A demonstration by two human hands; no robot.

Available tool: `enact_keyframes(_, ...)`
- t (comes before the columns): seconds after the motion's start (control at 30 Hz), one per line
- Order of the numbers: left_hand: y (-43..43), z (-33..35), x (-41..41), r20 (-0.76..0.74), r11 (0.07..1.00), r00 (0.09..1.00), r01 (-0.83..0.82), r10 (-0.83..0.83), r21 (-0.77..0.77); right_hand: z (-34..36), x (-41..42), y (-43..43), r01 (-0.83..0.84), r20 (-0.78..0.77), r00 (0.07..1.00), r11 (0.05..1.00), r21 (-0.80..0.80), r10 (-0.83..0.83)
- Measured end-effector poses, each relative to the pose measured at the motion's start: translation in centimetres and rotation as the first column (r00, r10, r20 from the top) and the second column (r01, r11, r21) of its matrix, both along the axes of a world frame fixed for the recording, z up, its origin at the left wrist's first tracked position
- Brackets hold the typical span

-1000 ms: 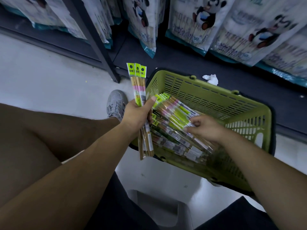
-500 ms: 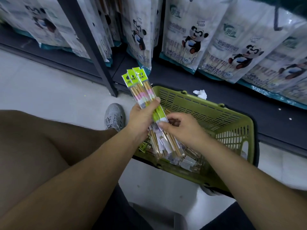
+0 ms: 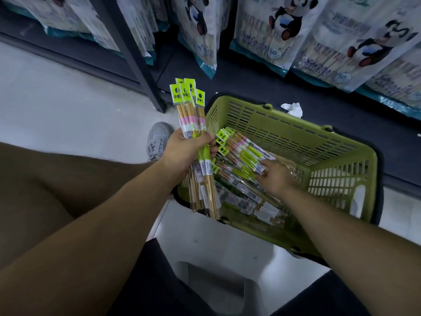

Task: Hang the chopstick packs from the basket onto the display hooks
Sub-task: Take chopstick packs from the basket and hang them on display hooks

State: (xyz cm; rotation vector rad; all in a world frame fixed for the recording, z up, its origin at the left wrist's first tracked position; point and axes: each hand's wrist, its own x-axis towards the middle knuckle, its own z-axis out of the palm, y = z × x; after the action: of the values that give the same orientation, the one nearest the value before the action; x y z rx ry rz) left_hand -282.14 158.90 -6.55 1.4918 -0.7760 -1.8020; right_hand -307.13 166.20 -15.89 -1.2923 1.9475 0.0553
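Head view: left hand (image 3: 186, 151) has its fingers wrapped round a fanned bundle of chopstick packs (image 3: 190, 115), gripped mid-length, green header cards (image 3: 176, 93) up. Loose packs (image 3: 241, 156) lie heaped in the green basket (image 3: 284, 133) on the floor. Right hand (image 3: 276, 176) is down on that heap with its fingers on one pack; it's blurred, so I can't tell if it's pinched. Handling guess: light, stiff along the sticks, with slick film sleeves that slide on each other. Take each by the header end, one at a time.
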Motion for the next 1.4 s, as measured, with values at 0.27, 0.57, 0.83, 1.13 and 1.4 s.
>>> enact_keyframes(0.27,-0.7,-0.3,-0.3,-0.084,1.000,0.996,0.016,-0.015,0.013,-2.2,0.8,-1.7,-0.139,-0.206,0.967,0.988,0.066,0.149)
enact_keyframes(0.57,-0.6,-0.2,-1.2,-0.058,0.999,0.998,0.005,-0.002,0.045,-2.8,1.4,-1.2,-0.187,-0.237,0.951,0.980,0.069,0.198)
enact_keyframes(0.83,-0.4,0.1,-1.1,-0.073,0.998,0.997,-0.013,0.017,0.057,-2.6,1.8,-1.0,-0.196,-0.237,0.951,0.980,0.040,0.200)
enact_keyframes(1.13,-0.5,0.1,-1.3,-0.041,0.997,0.998,-0.039,0.042,0.066,-1.4,0.7,-1.3,-0.173,-0.175,0.969,0.985,0.021,0.174)
enact_keyframes(1.4,-0.2,1.5,-3.0,-0.033,0.997,0.997,-0.071,0.072,0.041,7.9,2.3,-3.6,-0.055,0.235,0.963,0.950,-0.307,0.132)
